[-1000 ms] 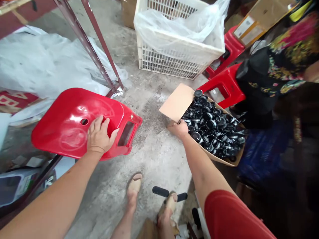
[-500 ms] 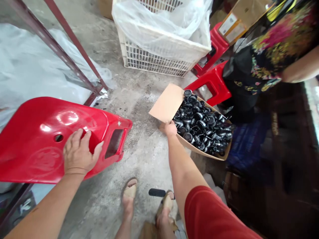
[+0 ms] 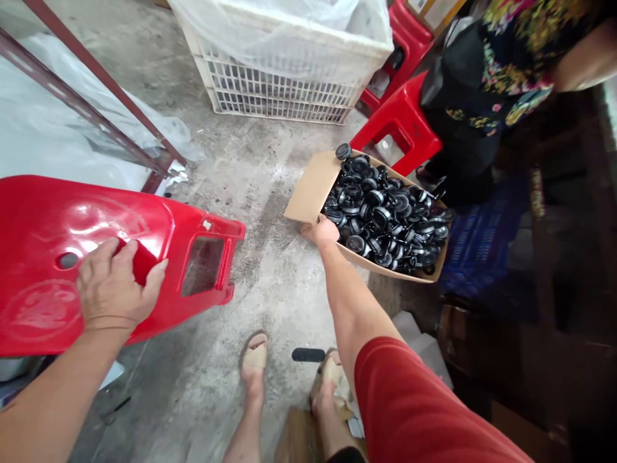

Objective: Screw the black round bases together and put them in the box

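My left hand (image 3: 116, 284) grips the seat edge of a red plastic stool (image 3: 43, 251) tilted on its side at the left. My right hand (image 3: 321, 230) is closed on the near corner of a cardboard box (image 3: 313, 186) heaped with several small black round caps (image 3: 385, 215). The box sits tilted on the concrete floor to the right of centre. My two feet in sandals stand at the bottom centre.
A white slatted crate (image 3: 279, 96) lined with clear plastic stands at the top. Two red stools (image 3: 400, 122) sit beside it. Another person in dark flowered clothing (image 3: 486, 83) is at the upper right. Metal frame legs (image 3: 120, 109) and plastic sheeting lie at the left.
The view has swung so everything shifts up and left. My left hand keeps its hold on the red stool, which has moved further left. My right hand stays on the box corner.
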A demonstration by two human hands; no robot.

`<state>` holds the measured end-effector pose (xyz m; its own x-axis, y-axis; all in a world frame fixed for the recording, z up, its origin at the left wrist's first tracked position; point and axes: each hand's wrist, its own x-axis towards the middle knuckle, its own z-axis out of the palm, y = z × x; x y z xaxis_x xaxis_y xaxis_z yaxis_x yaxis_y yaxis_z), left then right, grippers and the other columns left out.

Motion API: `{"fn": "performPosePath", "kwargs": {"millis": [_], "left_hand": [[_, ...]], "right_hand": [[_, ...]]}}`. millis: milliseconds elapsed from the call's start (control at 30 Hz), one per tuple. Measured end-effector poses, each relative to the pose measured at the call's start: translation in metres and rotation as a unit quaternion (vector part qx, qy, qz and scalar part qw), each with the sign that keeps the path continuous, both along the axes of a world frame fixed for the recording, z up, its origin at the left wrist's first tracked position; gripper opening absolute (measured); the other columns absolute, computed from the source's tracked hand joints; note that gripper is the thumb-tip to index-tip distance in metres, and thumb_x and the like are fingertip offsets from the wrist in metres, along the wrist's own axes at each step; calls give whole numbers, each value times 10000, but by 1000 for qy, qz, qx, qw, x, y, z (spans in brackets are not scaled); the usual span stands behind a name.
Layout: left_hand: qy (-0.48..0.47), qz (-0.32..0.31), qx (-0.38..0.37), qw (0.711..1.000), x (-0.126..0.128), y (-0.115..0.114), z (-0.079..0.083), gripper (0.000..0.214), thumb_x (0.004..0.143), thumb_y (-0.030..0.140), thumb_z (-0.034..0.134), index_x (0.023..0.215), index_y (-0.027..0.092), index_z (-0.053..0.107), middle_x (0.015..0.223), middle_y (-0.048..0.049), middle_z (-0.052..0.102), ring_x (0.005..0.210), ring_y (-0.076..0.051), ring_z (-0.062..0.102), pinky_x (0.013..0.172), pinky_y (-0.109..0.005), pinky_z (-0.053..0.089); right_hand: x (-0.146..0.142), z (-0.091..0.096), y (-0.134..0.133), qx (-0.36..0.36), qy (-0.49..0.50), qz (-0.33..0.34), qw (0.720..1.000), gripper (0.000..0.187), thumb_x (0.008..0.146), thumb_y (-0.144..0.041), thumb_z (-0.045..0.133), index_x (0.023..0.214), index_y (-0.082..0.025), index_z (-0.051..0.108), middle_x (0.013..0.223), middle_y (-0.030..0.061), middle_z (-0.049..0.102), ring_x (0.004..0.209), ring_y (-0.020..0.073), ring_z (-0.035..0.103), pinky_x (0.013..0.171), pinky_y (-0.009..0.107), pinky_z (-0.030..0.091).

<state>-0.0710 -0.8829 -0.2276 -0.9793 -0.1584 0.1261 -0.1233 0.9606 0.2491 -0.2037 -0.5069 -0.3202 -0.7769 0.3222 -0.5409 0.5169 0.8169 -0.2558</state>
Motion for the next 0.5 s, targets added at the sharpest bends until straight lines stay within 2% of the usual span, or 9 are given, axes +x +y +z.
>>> {"fn": "performPosePath", "kwargs": {"millis": [167,267,367,500], "left_hand": [[3,-1,7,1000,-1,1,0,687,770,529,474,1311,106,481,1419,-155,369,1303,-352,319,1084,-515,247],[3,-2,17,1000,-1,2,1,677,759,511,495,1322,136,468,1431,-138,357,1309,-350,308,1082,-528,238],[3,-6,18,1000,0,1,0,680,753,479,510,1330,123,454,1437,-140,347,1310,-349,300,1085,-525,229],[8,-17,10,1000,1,-3,-3,682,741,432,532,1331,100,451,1439,-150,342,1314,-347,296,1083,-519,234]], "right_hand": [[35,5,5,1,1,25,1000,386,920,-416,443,1279,-289,508,1081,64,653,1004,231,596,839,331,447],[71,5,9,5,-5,35,999,398,913,-397,455,1300,-310,493,1047,54,672,960,221,616,829,319,457],[124,4,17,6,-14,50,999,410,904,-355,472,1311,-312,490,1017,52,688,920,212,632,830,307,460],[210,9,43,0,-25,74,997,404,882,-281,486,1281,-257,545,1016,71,694,902,216,640,883,314,445]]}}
